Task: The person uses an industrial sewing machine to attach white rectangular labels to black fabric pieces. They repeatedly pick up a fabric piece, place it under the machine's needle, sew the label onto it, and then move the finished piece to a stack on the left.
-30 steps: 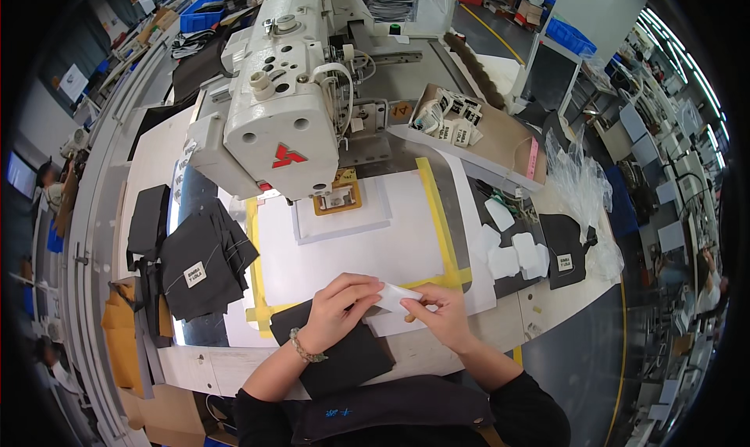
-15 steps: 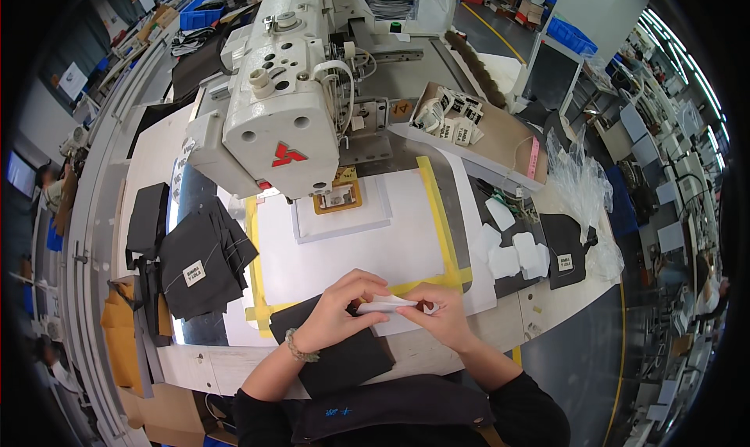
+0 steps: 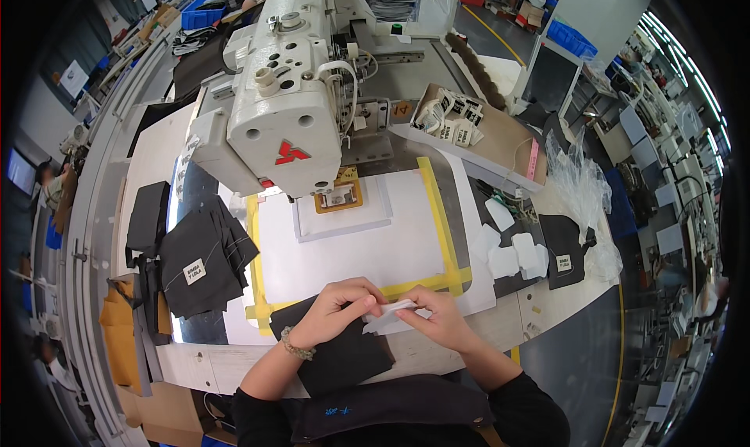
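Together, the left hand (image 3: 337,310) and right hand (image 3: 439,319) pinch a small white fabric piece (image 3: 388,316) between their fingertips, just above the worktop (image 3: 461,345) edge. A black cloth (image 3: 336,353) lies beneath the left hand, before the white sewing machine (image 3: 281,96).

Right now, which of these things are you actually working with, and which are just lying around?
In use:
left hand
right hand
small white piece held between both
black fabric piece under the left hand

Lying about:
sewing machine
stack of black pieces
white patches
cardboard box of labels
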Available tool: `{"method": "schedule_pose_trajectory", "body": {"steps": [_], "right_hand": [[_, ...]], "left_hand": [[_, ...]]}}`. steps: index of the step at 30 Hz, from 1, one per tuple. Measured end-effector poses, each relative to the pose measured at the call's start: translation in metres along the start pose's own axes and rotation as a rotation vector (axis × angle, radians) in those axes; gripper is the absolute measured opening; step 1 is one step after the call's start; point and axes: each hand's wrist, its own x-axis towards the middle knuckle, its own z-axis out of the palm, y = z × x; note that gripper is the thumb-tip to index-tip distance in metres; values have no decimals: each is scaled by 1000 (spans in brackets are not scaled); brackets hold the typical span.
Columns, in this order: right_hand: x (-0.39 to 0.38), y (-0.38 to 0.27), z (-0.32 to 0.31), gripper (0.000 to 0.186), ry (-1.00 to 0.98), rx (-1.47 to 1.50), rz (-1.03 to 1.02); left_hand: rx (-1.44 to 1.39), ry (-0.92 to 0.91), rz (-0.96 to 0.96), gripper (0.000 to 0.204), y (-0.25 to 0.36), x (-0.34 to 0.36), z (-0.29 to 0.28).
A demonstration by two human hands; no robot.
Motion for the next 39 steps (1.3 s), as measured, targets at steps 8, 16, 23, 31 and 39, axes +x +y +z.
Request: {"method": "schedule_pose_trajectory", "body": {"steps": [8, 16, 23, 31, 39], "right_hand": [[-3, 6, 9, 19, 20, 312, 95], [-7, 2, 12, 39, -28, 469, 266], [18, 7, -74, 44, 344, 115, 114], [49, 0, -153, 47, 536, -1258, -106], [103, -8, -34, 50, 62, -509, -298]], "left_hand": [[279, 66, 75, 8, 8, -2, 6], [590, 449, 252, 17, 14, -5, 3], [585, 626, 155, 18, 29, -9, -26], [595, 625, 3, 5, 28, 0, -67], [662, 454, 293, 12, -4, 37, -70]]}}
